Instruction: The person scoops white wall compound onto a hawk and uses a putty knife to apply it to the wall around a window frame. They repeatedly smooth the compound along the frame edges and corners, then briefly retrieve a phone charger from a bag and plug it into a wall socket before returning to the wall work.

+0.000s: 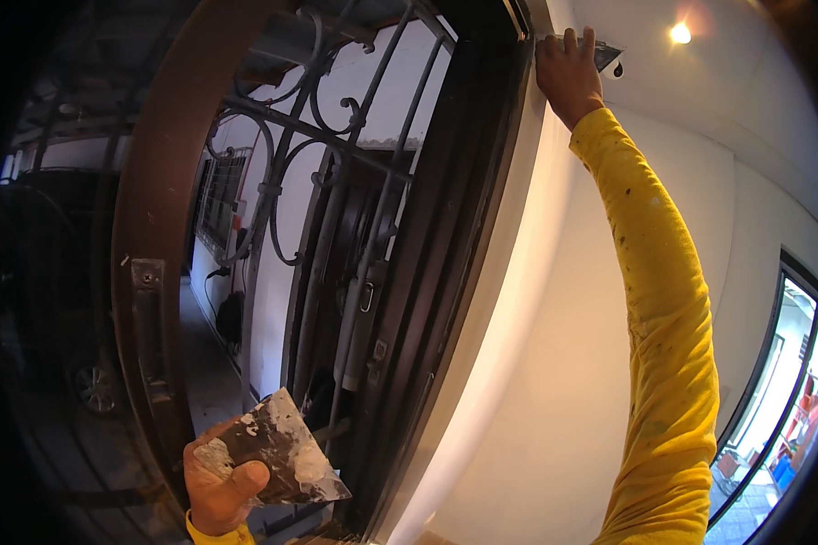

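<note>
Low on the left, my left hand [216, 490] grips a flat dark scraper plate [268, 450] smeared with pale putty, the thumb lying across its face. My right arm, in a paint-specked yellow sleeve, reaches high. Up there my right hand [568, 80] is closed around a putty knife [607, 56], whose dark blade shows beyond the fingers; its handle is hidden. That hand is at the top of the white wall [554, 300], beside the dark door frame [468, 209]. A small dark drop-shaped thing [619, 69] shows just past the blade.
A brown wooden door edge [150, 182] with a metal lock plate [150, 313] stands at the left. Behind the opening is a scrolled iron grille [327, 136]. A ceiling lamp [680, 34] glows upper right, and a dark-framed glass opening [763, 400] lies at the far right.
</note>
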A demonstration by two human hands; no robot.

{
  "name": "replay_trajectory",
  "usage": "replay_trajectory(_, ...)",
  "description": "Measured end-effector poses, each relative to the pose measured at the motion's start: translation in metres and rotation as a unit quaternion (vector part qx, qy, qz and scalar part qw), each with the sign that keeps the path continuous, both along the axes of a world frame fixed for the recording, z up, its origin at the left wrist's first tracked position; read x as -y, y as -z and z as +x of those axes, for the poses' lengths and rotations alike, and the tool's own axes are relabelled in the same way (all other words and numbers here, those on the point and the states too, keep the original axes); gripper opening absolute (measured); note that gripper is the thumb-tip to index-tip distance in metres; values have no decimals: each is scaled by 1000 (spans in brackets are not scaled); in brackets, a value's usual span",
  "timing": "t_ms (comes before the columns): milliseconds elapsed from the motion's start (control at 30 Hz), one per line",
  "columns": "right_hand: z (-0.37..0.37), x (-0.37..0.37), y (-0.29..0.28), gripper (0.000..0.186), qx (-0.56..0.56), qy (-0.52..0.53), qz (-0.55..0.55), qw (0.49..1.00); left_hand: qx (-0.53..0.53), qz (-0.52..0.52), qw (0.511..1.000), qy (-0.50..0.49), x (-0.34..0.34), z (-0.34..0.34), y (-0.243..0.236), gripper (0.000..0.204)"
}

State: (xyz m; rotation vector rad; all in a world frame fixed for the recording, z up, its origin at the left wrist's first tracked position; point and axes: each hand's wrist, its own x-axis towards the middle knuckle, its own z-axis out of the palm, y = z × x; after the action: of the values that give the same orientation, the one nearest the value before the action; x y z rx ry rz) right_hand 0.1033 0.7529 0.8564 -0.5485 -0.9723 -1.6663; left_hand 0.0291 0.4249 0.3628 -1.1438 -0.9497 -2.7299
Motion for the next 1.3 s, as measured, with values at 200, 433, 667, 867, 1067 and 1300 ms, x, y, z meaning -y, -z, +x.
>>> replay_trajectory(200,3,4,-3,31,14,19,-19,1000,-3,6,1000,-17,-2,2,0,62)
replay_trajectory(433,14,1,7,36,23,-22,8,999,1,-11,1000,-14,-2,0,-1,65)
replay_trajectory(667,5,-18,0,43,21,-42,-1,999,0,-5,1000,-4,-3,0,1,63)
replay_trajectory(867,6,-4,-6,31,42,-35,-17,998,10,-4,1000,-21,-5,-1,5,64)
replay_trajectory(1067,23,8,31,25,113,-51,-112,986,-3,-9,1000,-11,-4,-3,8,63)
replay_trajectory(1300,27,-16,20,41,56,-78,6,995,-11,-16,999,-26,-8,-8,15,57)
